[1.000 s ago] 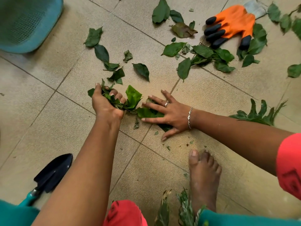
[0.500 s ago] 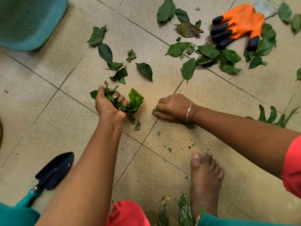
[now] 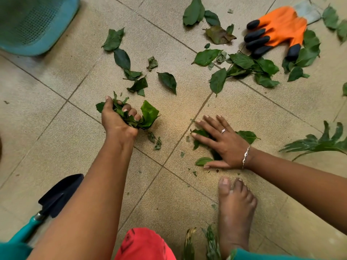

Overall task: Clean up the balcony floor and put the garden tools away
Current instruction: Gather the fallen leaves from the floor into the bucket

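- bunch of leaves (image 3: 148, 114): green, crumpled; centre-left of the frame; gripped by the left hand (image 3: 117, 121); fingers (image 3: 132, 111) curled tight round it, thumb raised at its far side; leaf tips stick out above and to the right of the fist; whether it touches the floor (image 3: 56, 147) cannot be told
- flattened leaves (image 3: 247, 136): several; centre-right of the frame; lying on the floor under the right hand (image 3: 225, 143); its fingers (image 3: 210, 122) are straight and spread, palm down, pressing on them and gripping nothing; ring (image 3: 223, 130) on one finger; bracelet (image 3: 246, 156) at the wrist
- scraps (image 3: 157, 143): small leaf bits on the floor just below the left hand
- loose leaves (image 3: 122, 58): scattered over the upper centre; a denser cluster (image 3: 244, 66) at the upper right
- glove (image 3: 279, 29): orange, black fingertips; upper right; lying flat, fingertips at the edge of the cluster
- trowel (image 3: 58, 196): dark blade, teal handle; lower left; partly hidden behind the left forearm
- frond (image 3: 319, 143): long-lobed, green; right edge, just beside the right forearm
- basket (image 3: 33, 21): teal, perforated; upper left corner; cut off by the frame
- foot (image 3: 236, 207): bare; lower right of centre, near the right hand; sprigs (image 3: 212, 244) beside it at the bottom edge
- floor: beige tiles, dark grout lines
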